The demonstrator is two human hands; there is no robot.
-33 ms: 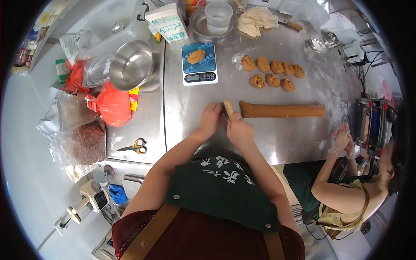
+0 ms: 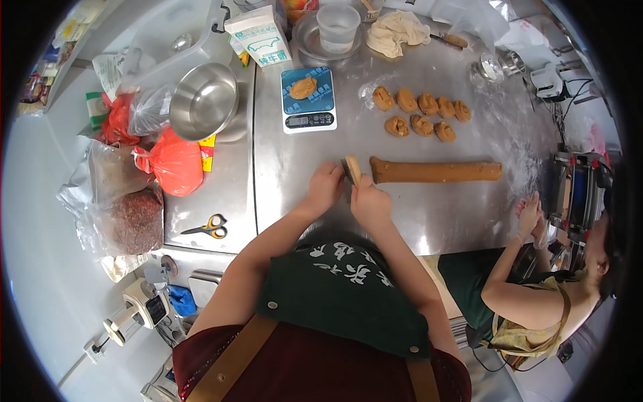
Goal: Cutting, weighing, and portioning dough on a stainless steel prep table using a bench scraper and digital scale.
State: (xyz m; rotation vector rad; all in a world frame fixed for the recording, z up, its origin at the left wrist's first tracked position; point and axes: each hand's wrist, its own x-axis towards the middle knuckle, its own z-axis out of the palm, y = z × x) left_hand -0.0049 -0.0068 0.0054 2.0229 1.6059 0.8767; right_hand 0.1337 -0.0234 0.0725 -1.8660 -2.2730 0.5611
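In front of my body, my right hand is closed on a dough scraper with a pale wooden grip and a dark metal blade. My left hand has its fingers curled against the blade side of that scraper. Just right of the scraper lies a long brown dough log, which neither hand touches. Beyond it sit several cut dough pieces in two rows. One more dough piece rests on the blue-covered plate of a white digital scale.
A steel bowl, red plastic bag and scissors are on the left. At the back stand a milk carton, a clear tub and a crumpled cloth. A co-worker stands at right beside a roller machine.
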